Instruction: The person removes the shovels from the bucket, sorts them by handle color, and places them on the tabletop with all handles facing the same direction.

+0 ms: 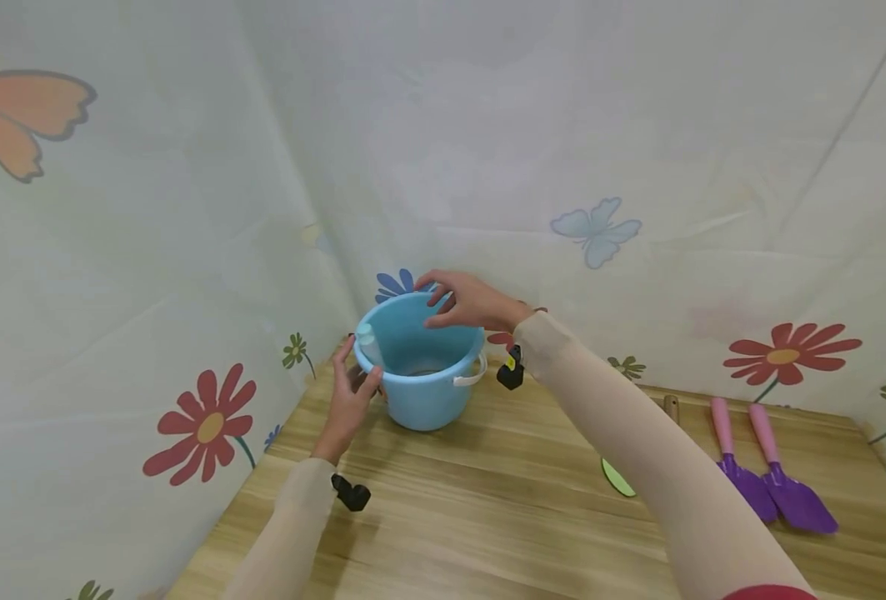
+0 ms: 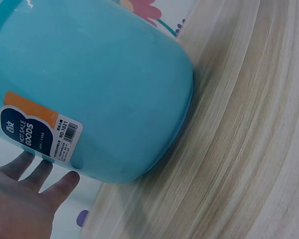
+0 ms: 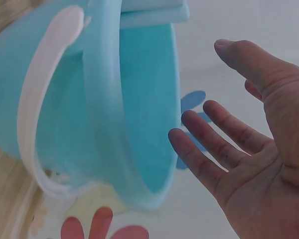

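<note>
A light blue bucket (image 1: 427, 404) with a white handle (image 1: 473, 375) stands upright near the back-left corner of the wooden table. Inside it, a pale bottle with a light teal cap (image 1: 366, 333) leans on the left wall, its top near the rim. My left hand (image 1: 347, 408) is at the bucket's left side; in the left wrist view its spread fingertips are by the wall, beside a printed label (image 2: 41, 127). Over the rim's back right hovers my right hand (image 1: 476, 302), fingers loosely bent with nothing in them. The right wrist view shows that hand (image 3: 259, 174) apart from the rim.
Two purple shovels (image 1: 798, 502) with pink handles lie at the table's right. Left of them is a green-ended tool (image 1: 618, 477), partly hidden by the right forearm; a wooden handle (image 1: 671, 407) shows behind the arm. Flower-printed sheeting (image 1: 210, 429) rises along the back and left.
</note>
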`<action>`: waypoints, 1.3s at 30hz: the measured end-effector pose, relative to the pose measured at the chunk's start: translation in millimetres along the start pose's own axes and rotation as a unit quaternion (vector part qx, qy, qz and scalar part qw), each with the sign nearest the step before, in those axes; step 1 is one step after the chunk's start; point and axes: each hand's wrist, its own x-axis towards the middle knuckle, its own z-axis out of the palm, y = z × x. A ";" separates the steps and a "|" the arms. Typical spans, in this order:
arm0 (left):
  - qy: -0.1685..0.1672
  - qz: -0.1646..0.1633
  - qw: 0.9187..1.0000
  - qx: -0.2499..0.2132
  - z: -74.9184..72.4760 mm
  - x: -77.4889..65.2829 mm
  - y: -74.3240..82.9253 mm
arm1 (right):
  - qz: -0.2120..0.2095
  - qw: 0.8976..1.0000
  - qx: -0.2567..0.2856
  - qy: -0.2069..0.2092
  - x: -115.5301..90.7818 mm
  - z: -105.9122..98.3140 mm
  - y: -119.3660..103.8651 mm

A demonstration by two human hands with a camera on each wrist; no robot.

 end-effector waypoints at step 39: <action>-0.007 0.008 1.000 -0.018 6.1 -0.1 -0.2 | -0.057 0.997 -0.040 -0.038 35.5 70.9 -23.5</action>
